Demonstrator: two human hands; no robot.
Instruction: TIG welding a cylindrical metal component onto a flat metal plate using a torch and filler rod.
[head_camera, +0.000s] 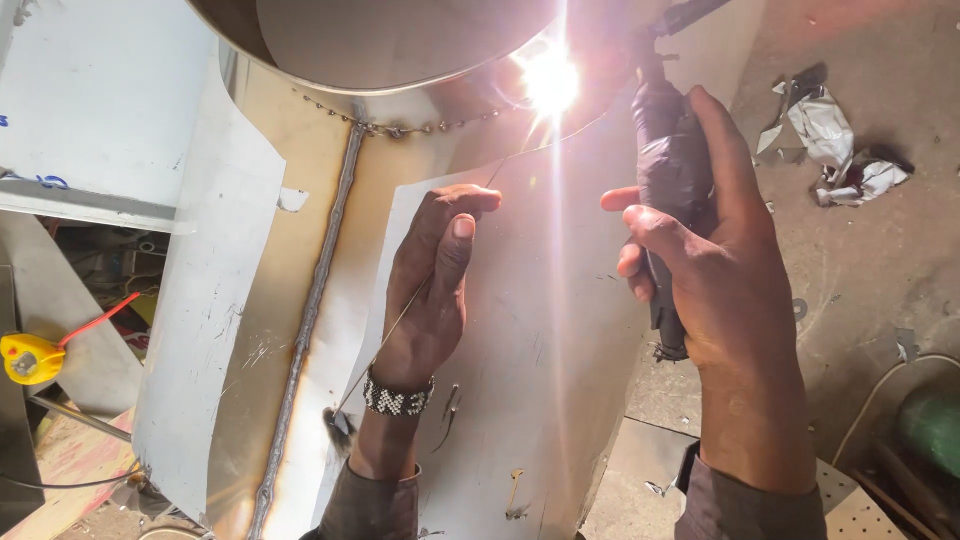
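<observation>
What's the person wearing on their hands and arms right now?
Both hands are bare, no gloves. The left hand has a black-and-white beaded bracelet at the wrist. Dark grey-brown sleeves cover both forearms, ending short of the wrists; the right hand wears nothing.

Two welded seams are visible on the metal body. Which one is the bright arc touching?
The seam that runs across under the rim, a chain of separate spots. The bright arc sits at its right end. The other seam runs lengthwise, unbroken, left of the left hand.
</observation>
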